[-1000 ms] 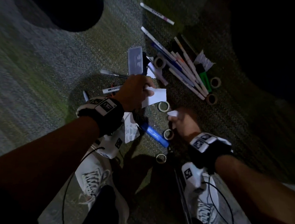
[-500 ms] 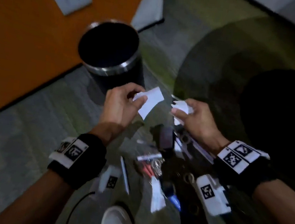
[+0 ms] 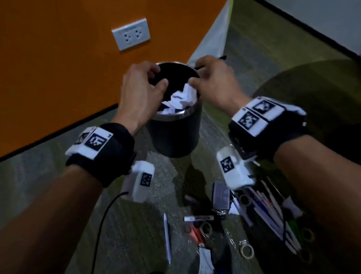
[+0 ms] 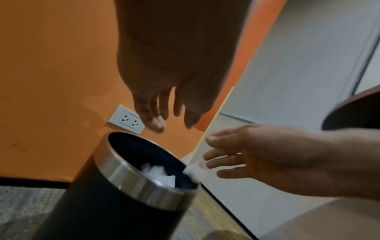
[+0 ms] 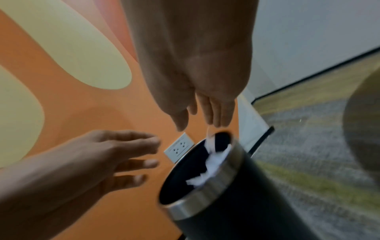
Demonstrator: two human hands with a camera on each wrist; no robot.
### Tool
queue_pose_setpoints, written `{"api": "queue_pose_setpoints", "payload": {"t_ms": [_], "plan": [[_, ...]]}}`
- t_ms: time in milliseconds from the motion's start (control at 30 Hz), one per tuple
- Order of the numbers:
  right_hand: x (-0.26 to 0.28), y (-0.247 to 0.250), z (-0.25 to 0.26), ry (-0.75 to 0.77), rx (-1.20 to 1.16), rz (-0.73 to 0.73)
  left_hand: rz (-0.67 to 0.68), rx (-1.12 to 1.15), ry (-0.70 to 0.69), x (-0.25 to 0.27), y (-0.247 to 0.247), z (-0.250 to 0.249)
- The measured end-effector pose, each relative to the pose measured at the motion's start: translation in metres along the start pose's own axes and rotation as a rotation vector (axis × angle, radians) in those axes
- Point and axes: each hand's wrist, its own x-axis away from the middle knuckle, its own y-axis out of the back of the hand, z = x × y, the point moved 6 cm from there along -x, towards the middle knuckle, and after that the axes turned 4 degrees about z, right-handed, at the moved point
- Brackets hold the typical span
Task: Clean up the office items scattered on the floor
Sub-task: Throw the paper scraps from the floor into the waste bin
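Paper scraps (image 3: 180, 101) are lying crumpled inside the black wastebin (image 3: 175, 134) by the orange wall; we are hovering both hands over its mouth, left hand (image 3: 141, 88) and right hand (image 3: 215, 82) with fingers loosened and holding nothing, so the scraps land inside. Pens and tape rolls (image 3: 254, 216) are waiting on the floor.

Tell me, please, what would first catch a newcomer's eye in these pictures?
Both hands, the left hand and right hand, hover open over a black bin by the orange wall, with crumpled white paper inside. Behind them, pens and tape rolls lie scattered on the carpet.
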Motion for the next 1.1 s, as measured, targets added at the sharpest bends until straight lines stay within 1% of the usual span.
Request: {"api": "queue_pose_setpoints", "payload": {"t_ms": [67, 100, 167, 267, 367, 400, 467, 533, 567, 600, 667, 733, 833, 867, 933, 967, 1033, 1100], "plan": [[0.016, 0.020, -0.026, -0.002, -0.027, -0.088, -0.046, 0.066, -0.066, 0.020, -0.009, -0.008], [0.026, 0.030, -0.044, -0.016, -0.021, -0.126, -0.035, 0.119, -0.095, 0.033, -0.020, -0.012], [0.051, 0.044, -0.085, -0.080, -0.003, -0.156, 0.061, 0.207, -0.120, 0.061, -0.057, -0.017], [0.089, 0.042, -0.156, -0.196, -0.057, -0.070, 0.288, 0.286, -0.083, 0.103, -0.129, -0.012], [0.127, 0.022, -0.230, -0.334, -0.140, -0.007, 0.463, 0.214, -0.041, 0.144, -0.198, 0.005], [0.138, 0.016, -0.249, -0.349, -0.135, 0.003, 0.525, 0.188, -0.031, 0.158, -0.218, 0.010], [0.162, 0.002, -0.282, -0.385, -0.040, 0.062, 0.675, 0.153, -0.028, 0.185, -0.253, 0.018], [0.187, -0.018, -0.306, -0.460, 0.003, 0.197, 0.786, 0.038, -0.031, 0.203, -0.279, 0.024], [0.199, -0.029, -0.312, -0.489, 0.034, 0.266, 0.801, -0.013, -0.027, 0.207, -0.289, 0.028], [0.209, -0.041, -0.317, -0.484, 0.080, 0.317, 0.799, -0.036, -0.018, 0.210, -0.297, 0.032], [0.223, -0.061, -0.320, -0.410, 0.223, 0.356, 0.772, -0.049, -0.035, 0.211, -0.308, 0.034], [0.235, -0.078, -0.321, -0.363, 0.283, 0.385, 0.749, -0.155, -0.153, 0.212, -0.323, 0.031], [0.250, -0.098, -0.332, -0.379, 0.367, 0.438, 0.767, -0.409, -0.331, 0.220, -0.337, 0.027], [0.255, -0.102, -0.337, -0.374, 0.387, 0.435, 0.762, -0.482, -0.374, 0.222, -0.337, 0.028], [0.265, -0.102, -0.336, -0.348, 0.404, 0.439, 0.750, -0.525, -0.410, 0.220, -0.335, 0.036], [0.271, -0.104, -0.337, -0.342, 0.409, 0.482, 0.737, -0.527, -0.421, 0.219, -0.334, 0.040], [0.288, -0.106, -0.339, -0.322, 0.432, 0.613, 0.726, -0.543, -0.437, 0.214, -0.333, 0.045], [0.301, -0.106, -0.344, -0.307, 0.406, 0.733, 0.689, -0.559, -0.483, 0.207, -0.332, 0.040]]}}
